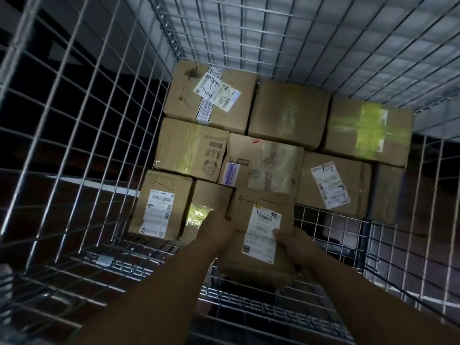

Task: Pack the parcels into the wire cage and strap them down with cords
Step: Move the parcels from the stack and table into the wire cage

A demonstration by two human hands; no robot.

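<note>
Far left is the wire cage (74, 135) wall, thin shiny square mesh, and just inside it at the near left sits a brown cardboard box (159, 205) with a white label, with more taped cartons (286, 113) packed in rows toward the far wall. Near middle, the left hand (216, 227) grips the left edge of a rectangular cardboard parcel (258, 235), long axis running near to far, white label up. The right hand (293, 241) grips its right edge, thumb on the label, with bare mesh floor (331, 227) further right.

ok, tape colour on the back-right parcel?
Yellow-green tape, crossed over the brown back-right parcel; the head view shows it best.
</note>
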